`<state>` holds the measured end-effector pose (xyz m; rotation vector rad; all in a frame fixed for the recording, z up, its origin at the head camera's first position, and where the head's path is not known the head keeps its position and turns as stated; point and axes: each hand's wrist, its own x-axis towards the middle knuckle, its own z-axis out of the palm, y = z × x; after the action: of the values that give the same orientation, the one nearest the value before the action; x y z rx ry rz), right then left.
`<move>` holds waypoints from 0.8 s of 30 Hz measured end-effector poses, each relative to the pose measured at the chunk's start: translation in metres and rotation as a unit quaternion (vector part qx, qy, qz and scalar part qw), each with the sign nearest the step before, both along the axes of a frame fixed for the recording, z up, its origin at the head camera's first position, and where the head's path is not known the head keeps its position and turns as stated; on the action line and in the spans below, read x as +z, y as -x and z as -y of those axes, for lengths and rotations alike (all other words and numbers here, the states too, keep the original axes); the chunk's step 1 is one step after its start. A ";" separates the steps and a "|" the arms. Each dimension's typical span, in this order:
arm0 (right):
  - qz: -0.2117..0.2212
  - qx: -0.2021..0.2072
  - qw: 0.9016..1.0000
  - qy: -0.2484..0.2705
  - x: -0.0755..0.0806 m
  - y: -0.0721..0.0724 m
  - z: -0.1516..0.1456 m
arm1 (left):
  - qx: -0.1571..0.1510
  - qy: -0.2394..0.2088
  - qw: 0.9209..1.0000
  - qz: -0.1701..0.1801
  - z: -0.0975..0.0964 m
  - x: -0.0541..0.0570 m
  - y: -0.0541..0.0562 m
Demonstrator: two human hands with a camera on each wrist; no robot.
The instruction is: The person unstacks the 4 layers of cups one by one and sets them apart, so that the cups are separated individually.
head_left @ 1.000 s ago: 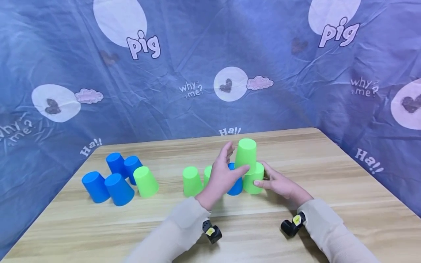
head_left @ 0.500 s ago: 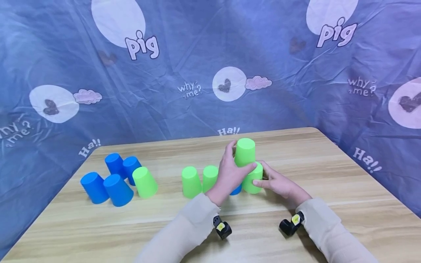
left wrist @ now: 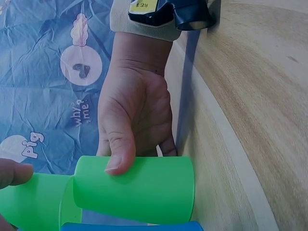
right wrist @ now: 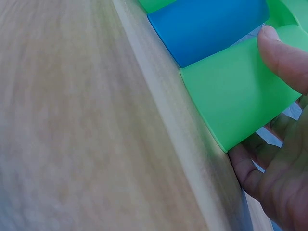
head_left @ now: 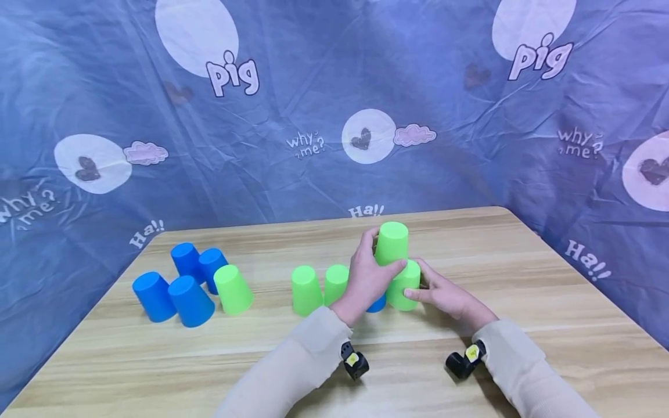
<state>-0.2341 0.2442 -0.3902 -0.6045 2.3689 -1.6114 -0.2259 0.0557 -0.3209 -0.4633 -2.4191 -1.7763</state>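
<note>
An upside-down green cup (head_left: 393, 241) sits on top of another upside-down green cup (head_left: 399, 290), its lower rim overlapping that cup's flat end. My left hand (head_left: 366, 278) grips the upper cup from the left, its thumb (left wrist: 17, 174) showing at the edge of the left wrist view. Around the lower cup curls my right hand (head_left: 444, 293), thumb on the near side and fingers behind; the right wrist view shows this hand (right wrist: 284, 163) close up. A blue cup (right wrist: 207, 29) stands left of the lower green cup, mostly hidden behind my left hand in the head view.
Two green cups (head_left: 306, 290) (head_left: 336, 283) stand upside down left of the blue one. Farther left are another green cup (head_left: 233, 290) and several blue cups (head_left: 190, 302). A patterned blue cloth (head_left: 313, 186) hangs behind the wooden table (head_left: 407, 377).
My left hand has moved right, and its fingers have closed in around the upper green cup. More of a green cup on its left now shows. My right hand stays on the lower cup.
</note>
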 end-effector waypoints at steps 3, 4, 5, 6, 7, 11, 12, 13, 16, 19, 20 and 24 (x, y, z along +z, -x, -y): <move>0.001 0.001 1.000 0.002 -0.001 0.000 0.000 | 0.001 -0.005 1.000 -0.001 0.001 -0.002 0.000; 0.002 0.001 1.000 0.002 -0.001 -0.001 0.000 | 0.001 -0.010 1.000 0.000 0.001 -0.003 0.001; 0.004 0.001 1.000 0.003 -0.001 -0.001 0.001 | 0.000 -0.016 1.000 0.000 0.002 -0.003 0.001; 0.006 0.000 1.000 0.003 -0.001 -0.001 0.001 | -0.001 -0.022 1.000 -0.002 0.003 -0.004 0.001; 0.008 -0.001 1.000 0.004 -0.001 -0.001 0.001 | -0.002 -0.029 1.000 -0.004 0.004 -0.005 0.001; 0.014 -0.009 1.000 -0.001 0.000 -0.002 0.002 | -0.005 -0.049 0.998 -0.023 0.009 -0.005 0.000; 0.014 -0.011 1.000 -0.002 0.001 -0.002 0.002 | -0.003 -0.050 0.998 -0.029 0.011 -0.005 0.000; 0.014 -0.012 1.000 -0.003 0.001 -0.002 0.002 | -0.001 -0.051 0.998 -0.034 0.012 -0.004 0.000; 0.012 -0.011 1.000 -0.003 0.001 -0.001 0.003 | 0.008 -0.053 0.997 -0.050 0.017 -0.003 -0.001; 0.009 -0.009 1.000 -0.002 0.001 -0.001 0.003 | 0.017 -0.050 0.996 -0.067 0.022 -0.001 -0.001; 0.008 -0.008 1.000 -0.002 0.002 -0.001 0.003 | 0.019 -0.048 0.996 -0.073 0.024 0.000 -0.001; -0.003 -0.008 1.000 -0.002 0.002 -0.002 0.002 | 0.023 -0.036 0.994 -0.099 0.029 0.005 -0.001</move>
<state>-0.2325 0.2419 -0.3882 -0.5911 2.3863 -1.6126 -0.2251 0.0266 -0.3160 -0.5429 -2.2071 -1.7041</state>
